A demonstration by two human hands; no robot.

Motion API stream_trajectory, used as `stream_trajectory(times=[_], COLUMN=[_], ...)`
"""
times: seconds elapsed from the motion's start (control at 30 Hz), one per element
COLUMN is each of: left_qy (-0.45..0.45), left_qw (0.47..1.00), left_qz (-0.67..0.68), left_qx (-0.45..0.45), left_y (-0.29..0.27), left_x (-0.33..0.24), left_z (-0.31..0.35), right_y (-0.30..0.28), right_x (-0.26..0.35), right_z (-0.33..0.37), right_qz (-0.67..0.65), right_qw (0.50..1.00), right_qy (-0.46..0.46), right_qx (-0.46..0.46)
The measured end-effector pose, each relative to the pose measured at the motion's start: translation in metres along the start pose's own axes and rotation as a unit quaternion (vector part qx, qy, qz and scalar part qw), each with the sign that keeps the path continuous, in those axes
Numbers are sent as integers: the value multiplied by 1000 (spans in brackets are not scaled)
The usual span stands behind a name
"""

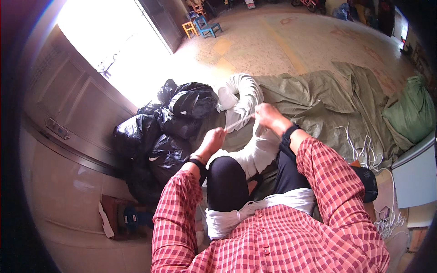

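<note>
A thin white cord (238,123) is stretched between my two hands, above my knees. My left hand (212,142) is closed on one end of it. Higher and farther right, my right hand (269,116) pinches the other end. Just under the hands, between my legs, a curved stack of white, thin-edged pieces (256,154) runs away from me; their exact kind cannot be made out. Beyond it another curved white stack (246,88) lies on the sheet. Across my lap rests a thick bundle of white cords (230,219).
Black plastic bags (177,123) are heaped at the left by the door (68,91). A grey-green sheet (309,98) covers the floor ahead. At the right are a green sack (412,109) and loose white cords (364,152). A small blue chair (208,28) stands far off.
</note>
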State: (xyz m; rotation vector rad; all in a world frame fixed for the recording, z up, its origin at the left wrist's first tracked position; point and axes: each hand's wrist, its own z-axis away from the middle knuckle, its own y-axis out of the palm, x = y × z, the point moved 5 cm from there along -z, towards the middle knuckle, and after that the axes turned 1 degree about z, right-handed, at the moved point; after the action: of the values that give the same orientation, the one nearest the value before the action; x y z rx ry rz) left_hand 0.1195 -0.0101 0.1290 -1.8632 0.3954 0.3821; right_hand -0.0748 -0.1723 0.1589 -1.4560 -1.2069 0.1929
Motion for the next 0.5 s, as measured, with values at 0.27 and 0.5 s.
stream_trajectory(times=[0.27,0.5], left_qy=[48,107], left_qw=[994,952], left_qz=[-7,-233], left_qx=[-99,166], left_y=[-55,-15], left_x=[-45,-48], left_z=[-51,-20], right_y=[-44,-1], right_x=[5,-29], right_z=[-25,17], right_qz=[-80,-1], right_qw=[986,996], right_qy=[82,-47], right_qx=[-122,73])
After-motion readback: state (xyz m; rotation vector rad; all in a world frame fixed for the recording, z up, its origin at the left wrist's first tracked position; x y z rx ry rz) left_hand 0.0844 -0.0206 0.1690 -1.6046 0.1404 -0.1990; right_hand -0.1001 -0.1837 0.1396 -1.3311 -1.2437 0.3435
